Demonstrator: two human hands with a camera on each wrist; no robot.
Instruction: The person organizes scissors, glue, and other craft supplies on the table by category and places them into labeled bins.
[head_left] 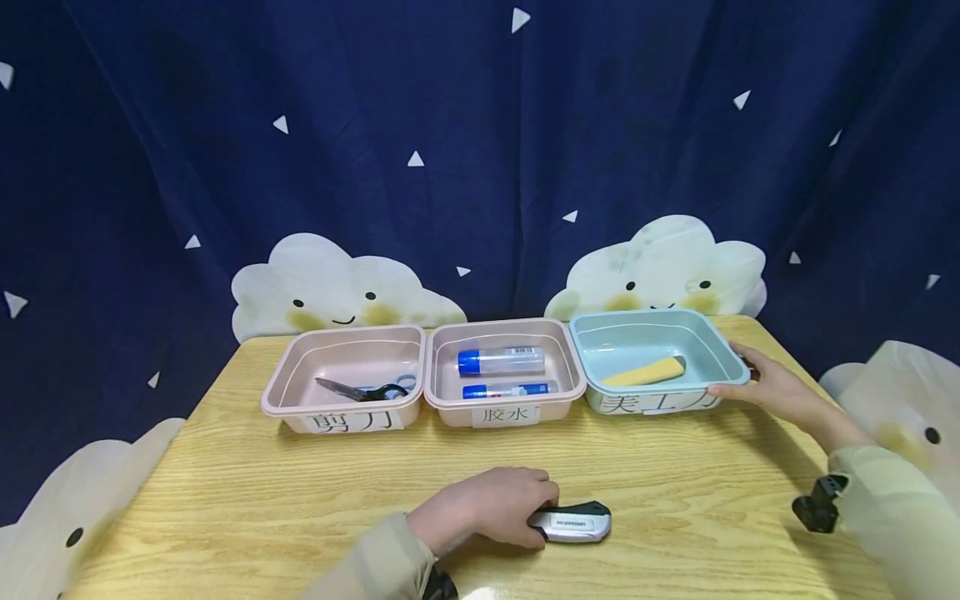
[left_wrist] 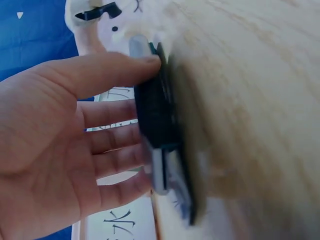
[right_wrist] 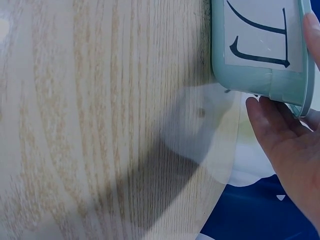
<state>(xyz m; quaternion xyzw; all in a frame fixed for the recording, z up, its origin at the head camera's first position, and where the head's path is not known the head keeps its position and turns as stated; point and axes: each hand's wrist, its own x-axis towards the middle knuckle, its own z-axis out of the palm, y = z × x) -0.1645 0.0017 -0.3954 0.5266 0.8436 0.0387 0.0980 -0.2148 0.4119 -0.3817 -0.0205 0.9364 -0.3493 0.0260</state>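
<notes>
My left hand (head_left: 498,506) pinches a silver and black utility knife (head_left: 572,523) low over the front of the table. In the left wrist view, the thumb presses one side of the knife (left_wrist: 157,115) and the fingertips the other. At the right, my right hand (head_left: 776,387) grips the near right corner of a light blue bin (head_left: 660,320), thumb at the rim and fingers along the side. A yellow utility knife (head_left: 645,372) lies inside this bin. The right wrist view shows the bin's labelled front and the fingers (right_wrist: 270,120) under its rim.
Left of the blue bin stand two pink bins in a row. The middle bin (head_left: 504,410) contains two glue containers (head_left: 501,361) with blue parts. Scissors (head_left: 363,390) lie in the left bin (head_left: 341,408). A dark blue curtain (head_left: 480,167) hangs behind the wooden table (head_left: 300,492).
</notes>
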